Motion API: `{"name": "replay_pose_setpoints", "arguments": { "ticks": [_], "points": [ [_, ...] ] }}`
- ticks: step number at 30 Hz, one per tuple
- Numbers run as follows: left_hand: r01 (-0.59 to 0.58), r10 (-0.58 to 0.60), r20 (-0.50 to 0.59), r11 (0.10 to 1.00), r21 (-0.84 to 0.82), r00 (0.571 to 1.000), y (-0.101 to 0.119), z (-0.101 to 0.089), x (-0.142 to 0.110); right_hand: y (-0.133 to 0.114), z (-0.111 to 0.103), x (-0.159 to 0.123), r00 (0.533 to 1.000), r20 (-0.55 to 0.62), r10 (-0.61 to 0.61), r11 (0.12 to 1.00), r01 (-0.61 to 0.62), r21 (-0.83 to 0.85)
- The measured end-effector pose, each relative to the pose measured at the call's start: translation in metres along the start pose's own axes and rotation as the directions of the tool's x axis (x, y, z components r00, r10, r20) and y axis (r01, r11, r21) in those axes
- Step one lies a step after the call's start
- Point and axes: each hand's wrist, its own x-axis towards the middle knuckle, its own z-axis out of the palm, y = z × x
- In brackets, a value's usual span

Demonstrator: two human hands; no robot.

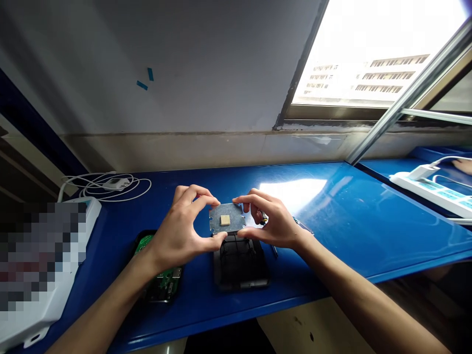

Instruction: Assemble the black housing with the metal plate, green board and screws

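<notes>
Two bare hands hold one thin metal plate [236, 212] above the table [309, 295], each grip pinching it between thumb and fingertips: the left hand [184, 219] at the plate's left end, the right hand [275, 219] at its right end. The plate is grey, flat and roughly rectangular, with small notches in its short sides; one square, beige, matt pad [224, 220] lies on its face. Below the plate, near the table's front edge, rests one black plastic shell [241, 265], open and ribbed inside. To its left, also near the front edge and partly hidden by the left arm, lies one green circuit board [164, 282] in a black casing. One slim rod [275, 250] lies just beside the shell's right side; one small, thin object [303, 225], its kind unclear, lies beyond the right wrist. Toward the back left corner are loops of smooth white cable [142, 196] around one white adapter [117, 184]; one white plastic housing [55, 305], its upper face pixelated, occupies the left side. The table surface is glossy blue. At far right are one white power strip [438, 194] and part of another person's hand [463, 165]. Two blue strips [150, 74] mark the grey wall [206, 64].
</notes>
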Motion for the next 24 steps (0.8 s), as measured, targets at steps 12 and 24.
{"name": "replay_pose_setpoints", "arguments": {
  "ticks": [12, 24],
  "points": [
    [0.086, -0.062, 0.200, 0.990, -0.114, 0.978, 0.015, 0.016, -0.006, 0.010, 0.007, 0.008, 0.910, -0.149, 0.386, 0.922, -0.376, 0.093],
    [0.111, -0.082, 0.307, 0.991, -0.079, 0.948, 0.015, 0.025, -0.011, 0.008, 0.011, 0.011, 0.933, -0.139, 0.333, 0.942, -0.335, 0.007]
  ]
}}
